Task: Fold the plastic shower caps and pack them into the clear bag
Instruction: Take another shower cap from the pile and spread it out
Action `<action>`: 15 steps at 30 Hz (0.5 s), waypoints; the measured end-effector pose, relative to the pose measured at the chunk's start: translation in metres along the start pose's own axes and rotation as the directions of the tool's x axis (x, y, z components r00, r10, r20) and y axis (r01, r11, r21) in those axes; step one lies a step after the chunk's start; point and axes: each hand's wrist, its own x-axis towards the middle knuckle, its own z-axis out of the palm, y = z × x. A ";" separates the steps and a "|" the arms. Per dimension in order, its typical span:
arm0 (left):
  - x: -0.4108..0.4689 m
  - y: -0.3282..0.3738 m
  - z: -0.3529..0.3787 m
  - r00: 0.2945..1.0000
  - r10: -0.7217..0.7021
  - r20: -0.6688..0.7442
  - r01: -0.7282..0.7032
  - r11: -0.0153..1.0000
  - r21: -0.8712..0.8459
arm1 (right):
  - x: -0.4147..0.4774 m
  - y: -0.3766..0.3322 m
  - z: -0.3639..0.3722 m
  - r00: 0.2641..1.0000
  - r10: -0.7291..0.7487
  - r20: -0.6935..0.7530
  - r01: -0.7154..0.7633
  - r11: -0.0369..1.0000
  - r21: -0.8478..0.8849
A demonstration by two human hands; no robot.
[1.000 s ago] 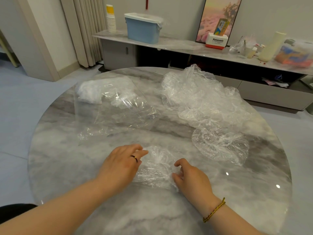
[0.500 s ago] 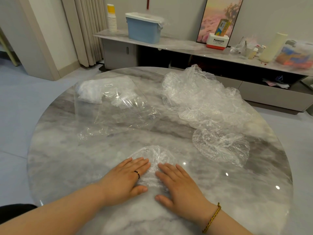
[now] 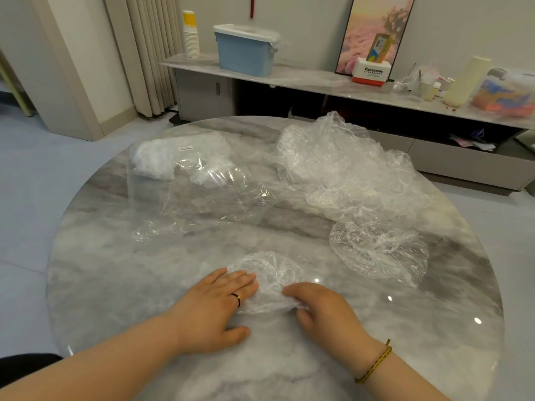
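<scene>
The shower cap [image 3: 267, 270] in work lies on the near centre of the round marble table [image 3: 115, 285], directly in front of the person. It is thin, transparent, heavily crinkled film, gathered into a compact rounded shape with its far edge bulging upward.

The left hand [image 3: 214, 308] lies flat, fingers straight and together, pressing the cap's left edge against the tabletop. A dark ring [image 3: 236, 299] sits on one finger. The right hand [image 3: 324, 311] has its fingers curled over the cap's near right edge with the thumb tucked beneath, pinching the film. A braided bracelet [image 3: 373, 363] circles that wrist.

A second cap [image 3: 376, 250] lies spread open and round, to the right of the cap in work and apart from it. Behind it, a loose pile of caps [image 3: 341, 169] occupies the far right of the table. The clear bag [image 3: 202, 192] lies flat at the far left, mouth toward the person, with folded caps [image 3: 156, 162] bunched white at its closed far end.
</scene>
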 end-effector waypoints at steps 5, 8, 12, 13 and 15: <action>0.008 0.001 -0.003 0.962 0.005 -0.272 -0.025 0.997 -0.071 | 0.002 0.004 -0.012 0.968 0.238 0.081 -0.252 0.912 0.324; 0.008 -0.001 -0.010 0.945 -0.117 -0.305 0.021 0.954 -0.300 | 0.006 0.005 -0.018 0.943 0.313 0.117 -0.331 0.832 0.446; 0.007 -0.014 -0.009 0.938 -0.345 -0.024 0.222 0.655 -0.723 | 0.006 0.007 -0.032 0.880 0.441 0.179 -0.458 0.681 0.572; 0.007 -0.016 -0.010 0.933 -0.360 -0.004 0.219 0.577 -0.787 | 0.006 0.009 -0.033 0.854 0.476 0.209 -0.496 0.624 0.605; 0.009 -0.018 -0.013 0.917 -0.394 0.054 0.238 0.434 -0.869 | 0.006 0.009 -0.033 0.803 0.527 0.279 -0.566 0.525 0.636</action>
